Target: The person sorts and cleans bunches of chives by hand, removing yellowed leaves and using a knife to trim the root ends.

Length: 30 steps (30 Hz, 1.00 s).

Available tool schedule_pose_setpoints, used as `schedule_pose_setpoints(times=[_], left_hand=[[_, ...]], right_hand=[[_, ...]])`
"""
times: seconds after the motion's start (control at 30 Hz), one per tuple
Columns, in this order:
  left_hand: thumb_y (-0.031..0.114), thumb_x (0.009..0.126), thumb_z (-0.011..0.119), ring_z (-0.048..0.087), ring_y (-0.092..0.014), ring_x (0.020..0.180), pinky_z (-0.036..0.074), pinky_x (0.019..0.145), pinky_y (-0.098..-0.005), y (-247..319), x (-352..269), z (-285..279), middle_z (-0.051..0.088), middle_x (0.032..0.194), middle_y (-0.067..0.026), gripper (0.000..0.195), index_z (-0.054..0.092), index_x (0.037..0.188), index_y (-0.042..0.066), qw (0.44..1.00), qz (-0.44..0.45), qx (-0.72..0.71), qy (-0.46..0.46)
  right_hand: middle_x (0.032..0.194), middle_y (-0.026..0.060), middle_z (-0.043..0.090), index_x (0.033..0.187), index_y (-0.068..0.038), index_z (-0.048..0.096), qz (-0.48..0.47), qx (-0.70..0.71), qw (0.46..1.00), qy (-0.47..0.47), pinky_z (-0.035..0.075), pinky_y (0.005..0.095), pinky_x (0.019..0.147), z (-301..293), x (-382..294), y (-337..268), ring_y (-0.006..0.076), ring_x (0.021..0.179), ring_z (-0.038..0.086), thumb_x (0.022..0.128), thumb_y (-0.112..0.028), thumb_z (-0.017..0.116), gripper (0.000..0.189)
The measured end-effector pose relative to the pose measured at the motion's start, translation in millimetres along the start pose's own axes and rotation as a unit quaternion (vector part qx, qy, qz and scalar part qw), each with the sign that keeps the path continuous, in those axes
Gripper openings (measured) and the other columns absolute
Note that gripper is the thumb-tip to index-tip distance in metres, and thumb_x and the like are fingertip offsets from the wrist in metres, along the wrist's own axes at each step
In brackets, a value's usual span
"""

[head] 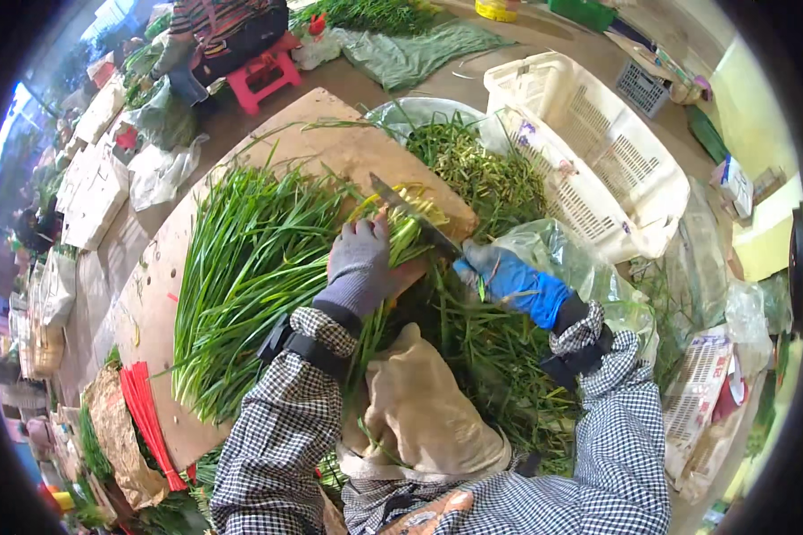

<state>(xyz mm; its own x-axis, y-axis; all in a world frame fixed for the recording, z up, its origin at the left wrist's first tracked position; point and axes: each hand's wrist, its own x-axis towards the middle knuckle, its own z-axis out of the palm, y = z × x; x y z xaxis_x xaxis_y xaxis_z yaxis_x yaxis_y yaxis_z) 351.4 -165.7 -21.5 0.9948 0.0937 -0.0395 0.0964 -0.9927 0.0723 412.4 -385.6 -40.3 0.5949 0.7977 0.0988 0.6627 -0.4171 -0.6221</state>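
My left hand (360, 264), in a grey knit glove, grips a bunch of leafy green stalks near their pale cut ends. Under and left of it, a large pile of long green chives or similar leaves (254, 267) lies on a wooden board (321, 150). In a blue and grey glove, my right hand (512, 277) is closed on a knife (418, 217). The blade points up and left, lying across the pale stalk ends just right of my left hand. The knife's handle is hidden in the glove.
Trimmings (475, 160) fill a plastic-lined container beyond the board. A white plastic crate (595, 154) stands at the right. Red ties (148, 424) lie on the board's lower left edge. Loose greens (495, 354) lie below my right hand. Another person sits on a pink stool (264, 77).
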Motion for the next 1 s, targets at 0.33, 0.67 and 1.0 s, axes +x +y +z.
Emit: schedule_pose_setpoints(times=[0.33,0.67,1.0], left_hand=[[0.053,0.068,0.063,0.043,-0.035,0.109,0.040,0.091,-0.0402,0,-1,-3,0.045,0.115,-0.0208,0.085,0.033,0.124,-0.003,1.000,0.016,-0.001,0.002],[0.042,0.064,0.068,0.045,-0.034,0.103,0.039,0.089,-0.0392,-4,-2,-2,0.047,0.113,-0.0199,0.084,0.034,0.124,-0.006,1.000,0.012,0.016,-0.007],[0.042,0.062,0.067,0.047,-0.034,0.099,0.041,0.085,-0.0399,-6,1,3,0.050,0.109,-0.0189,0.080,0.038,0.122,-0.002,0.999,0.002,0.023,0.026]], right_hand=[[0.076,0.0224,0.056,0.086,-0.001,0.052,-0.050,-0.048,0.998,0.009,0.044,0.0459,0.064,6,48,2,0.0403,0.072,0.055,0.086,-0.031,0.049,0.030],[0.079,0.0222,0.057,0.093,-0.002,0.057,0.080,-0.161,0.980,0.085,0.044,0.0424,0.067,-78,-19,76,0.0376,0.076,0.056,0.084,-0.028,0.053,0.029],[0.077,0.0179,0.060,0.095,-0.005,0.061,0.166,-0.097,0.967,0.167,0.047,0.0392,0.067,-28,-142,45,0.0341,0.075,0.059,0.079,-0.023,0.060,0.024]])
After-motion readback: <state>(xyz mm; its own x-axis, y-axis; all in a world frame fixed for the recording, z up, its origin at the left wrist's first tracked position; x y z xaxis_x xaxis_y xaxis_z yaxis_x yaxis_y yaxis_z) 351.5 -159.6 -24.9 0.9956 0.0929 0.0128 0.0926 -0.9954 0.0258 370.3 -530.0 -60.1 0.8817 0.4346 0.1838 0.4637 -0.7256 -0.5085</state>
